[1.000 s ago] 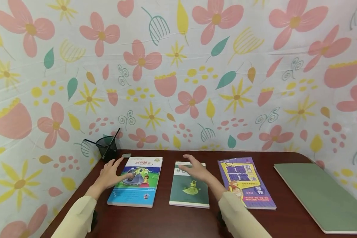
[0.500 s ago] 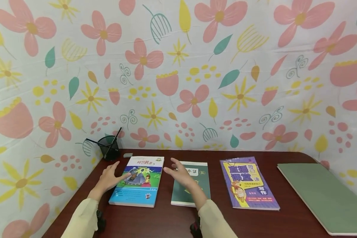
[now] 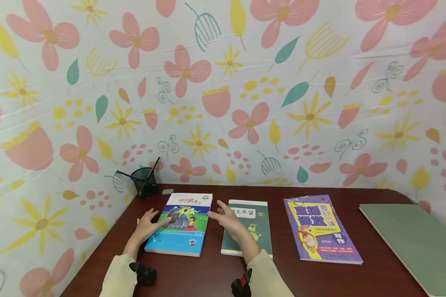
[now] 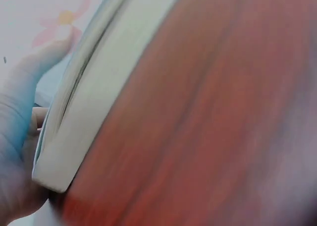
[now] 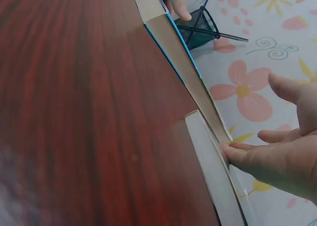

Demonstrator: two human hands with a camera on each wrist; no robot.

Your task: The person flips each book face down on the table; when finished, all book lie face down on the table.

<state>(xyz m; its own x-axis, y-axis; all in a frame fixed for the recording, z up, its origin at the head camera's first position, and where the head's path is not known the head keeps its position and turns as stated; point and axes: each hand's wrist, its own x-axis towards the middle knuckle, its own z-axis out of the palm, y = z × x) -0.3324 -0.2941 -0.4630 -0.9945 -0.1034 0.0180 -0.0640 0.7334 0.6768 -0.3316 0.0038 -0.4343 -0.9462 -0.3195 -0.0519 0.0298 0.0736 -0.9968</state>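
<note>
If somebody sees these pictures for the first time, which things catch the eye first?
The flowered wall cloth fills the background. Three books lie in a row on the dark red table: a blue book on the left, a green book in the middle, a purple book on the right.

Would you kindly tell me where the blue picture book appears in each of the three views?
Head: blue picture book lies flat at lower left of centre, leftmost of three books, left hand on its left edge.
Left wrist: only its pale page edge shows, a diagonal band at left, beside that hand.
Right wrist: its page edge runs diagonally at upper centre.
Shared landmark: the dark red table.
</note>
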